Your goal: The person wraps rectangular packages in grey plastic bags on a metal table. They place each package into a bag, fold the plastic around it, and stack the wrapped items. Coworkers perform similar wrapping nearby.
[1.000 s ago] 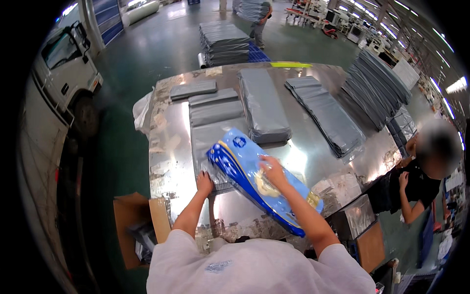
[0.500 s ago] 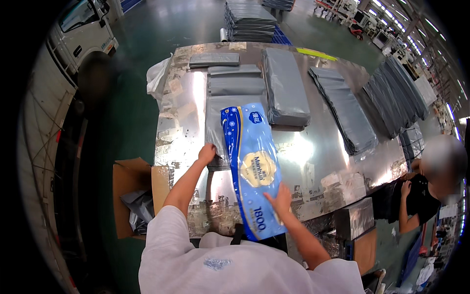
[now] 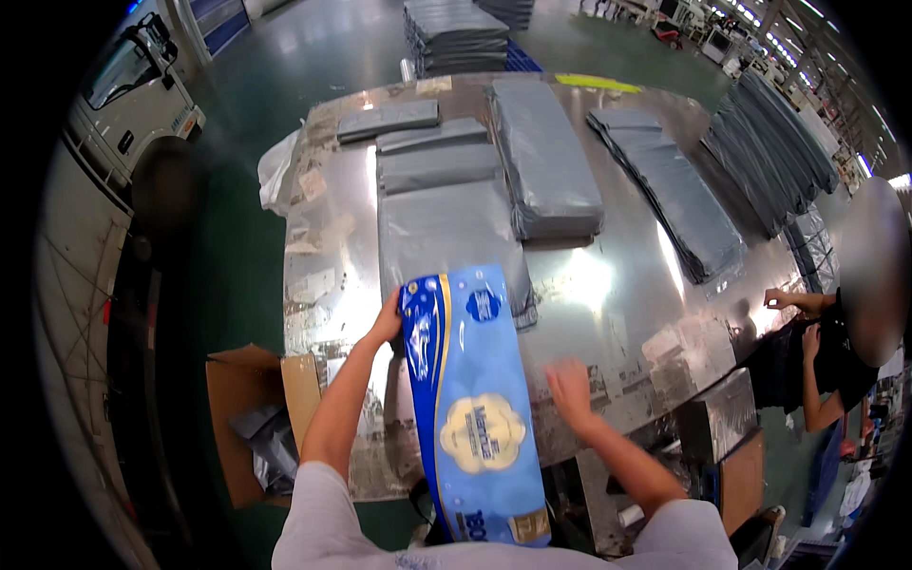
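Note:
A long blue plastic-wrapped pack with a dark blue side band and a cream flower-shaped label leans between the table and my body. My left hand grips its far left corner, its fingertips partly hidden behind the pack. Beneath the pack's far end lies a flat grey plastic bag, whose near edge is partly covered. To the right of the pack, my right hand is off it, a little blurred by motion, with its fingers stretched out and nothing in them.
The metal table also carries a grey wrapped bundle, a smaller grey packet and grey bag stacks. An open cardboard box stands at the left. Another person is at the right; a truck stands far left.
The pack has come nearer to my body, and its far end has slid back over the bag. My left hand has gone from the bag's edge to the pack's corner; my right hand has let go of the pack.

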`<action>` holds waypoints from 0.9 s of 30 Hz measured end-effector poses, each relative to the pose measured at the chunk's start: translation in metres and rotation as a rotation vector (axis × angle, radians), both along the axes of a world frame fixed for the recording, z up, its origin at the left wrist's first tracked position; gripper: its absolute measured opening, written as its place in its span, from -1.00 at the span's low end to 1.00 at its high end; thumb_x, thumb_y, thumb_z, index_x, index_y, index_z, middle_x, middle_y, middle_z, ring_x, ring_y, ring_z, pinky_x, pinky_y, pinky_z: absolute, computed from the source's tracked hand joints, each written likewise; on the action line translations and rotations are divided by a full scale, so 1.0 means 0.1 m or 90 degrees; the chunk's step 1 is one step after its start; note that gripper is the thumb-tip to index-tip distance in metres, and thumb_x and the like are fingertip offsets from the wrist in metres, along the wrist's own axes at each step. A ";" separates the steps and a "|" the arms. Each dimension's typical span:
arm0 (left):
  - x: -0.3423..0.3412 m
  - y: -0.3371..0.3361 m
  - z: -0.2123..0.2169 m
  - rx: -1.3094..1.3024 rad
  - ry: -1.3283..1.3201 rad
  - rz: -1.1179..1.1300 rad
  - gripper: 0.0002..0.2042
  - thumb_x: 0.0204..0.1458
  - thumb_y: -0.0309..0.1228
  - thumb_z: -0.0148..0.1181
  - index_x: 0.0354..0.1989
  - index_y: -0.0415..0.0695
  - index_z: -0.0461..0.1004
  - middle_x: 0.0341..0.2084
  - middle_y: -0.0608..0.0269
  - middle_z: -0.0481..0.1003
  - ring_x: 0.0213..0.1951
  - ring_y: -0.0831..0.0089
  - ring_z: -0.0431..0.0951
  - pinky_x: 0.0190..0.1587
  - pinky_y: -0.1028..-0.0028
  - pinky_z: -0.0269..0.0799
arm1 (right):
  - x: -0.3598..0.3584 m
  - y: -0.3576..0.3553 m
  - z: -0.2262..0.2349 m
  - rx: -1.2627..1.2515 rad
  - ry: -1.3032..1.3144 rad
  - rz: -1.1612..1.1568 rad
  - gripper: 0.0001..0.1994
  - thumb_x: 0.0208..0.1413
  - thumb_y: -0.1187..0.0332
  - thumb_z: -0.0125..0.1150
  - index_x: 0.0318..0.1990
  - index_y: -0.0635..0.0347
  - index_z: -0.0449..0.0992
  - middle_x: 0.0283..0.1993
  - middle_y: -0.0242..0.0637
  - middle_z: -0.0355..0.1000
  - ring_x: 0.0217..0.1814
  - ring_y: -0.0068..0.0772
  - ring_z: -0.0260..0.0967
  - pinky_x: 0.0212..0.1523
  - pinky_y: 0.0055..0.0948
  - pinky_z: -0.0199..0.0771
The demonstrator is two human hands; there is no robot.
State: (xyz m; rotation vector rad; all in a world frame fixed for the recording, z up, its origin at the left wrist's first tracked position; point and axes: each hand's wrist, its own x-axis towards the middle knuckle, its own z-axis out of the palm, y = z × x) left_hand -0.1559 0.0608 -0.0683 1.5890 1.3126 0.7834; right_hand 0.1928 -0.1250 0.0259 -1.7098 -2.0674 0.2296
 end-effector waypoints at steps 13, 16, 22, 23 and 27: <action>0.13 0.19 0.27 0.158 0.531 -0.098 -0.61 -0.30 -0.33 0.17 -0.24 -0.12 0.26 -0.27 0.09 0.30 -0.32 0.09 0.43 -0.29 0.25 0.37 | -0.05 2.60 -1.04 -0.062 -0.186 0.091 -0.92 -0.19 0.42 0.02 -0.48 0.17 0.39 -0.46 -0.13 0.40 -0.39 -0.10 0.37 -0.39 -0.22 0.35; 0.11 0.43 0.01 0.258 0.632 -0.019 -0.80 -0.17 -0.43 0.04 -0.32 -0.13 0.26 -0.37 0.07 0.35 -0.35 0.09 0.42 -0.36 0.26 0.35 | -0.14 2.57 -0.84 -0.013 0.117 -0.061 -0.92 -0.18 0.44 0.03 -0.47 0.20 0.40 -0.52 -0.11 0.38 -0.44 -0.07 0.34 -0.42 -0.23 0.32; 0.37 0.02 0.25 0.193 0.257 0.241 -0.89 -0.11 -0.50 -0.09 -0.37 -0.16 0.22 -0.45 -0.07 0.35 -0.35 0.00 0.38 -0.38 0.19 0.26 | -0.11 1.77 -0.48 0.074 0.246 -0.012 -0.88 -0.17 0.45 0.04 -0.40 0.18 0.31 -0.42 -0.14 0.34 -0.37 -0.08 0.31 -0.38 -0.22 0.29; 0.33 -0.11 0.10 0.196 0.237 0.239 -0.88 -0.11 -0.50 -0.10 -0.36 -0.15 0.21 -0.45 -0.07 0.35 -0.35 -0.02 0.37 -0.37 0.20 0.26 | -0.13 1.65 -0.51 0.082 0.252 0.002 -0.86 -0.18 0.45 0.05 -0.39 0.18 0.30 -0.42 -0.14 0.33 -0.36 -0.08 0.31 -0.38 -0.22 0.29; 0.38 -0.19 -0.03 0.007 0.151 0.335 -0.71 0.03 -0.23 -0.34 -0.35 -0.18 0.25 -0.38 -0.04 0.38 -0.32 -0.07 0.36 -0.25 0.17 0.21 | -0.21 1.58 -0.74 0.104 0.182 -0.065 -0.85 -0.15 0.43 0.01 -0.35 0.19 0.27 -0.42 -0.12 0.33 -0.35 -0.05 0.31 -0.38 -0.22 0.30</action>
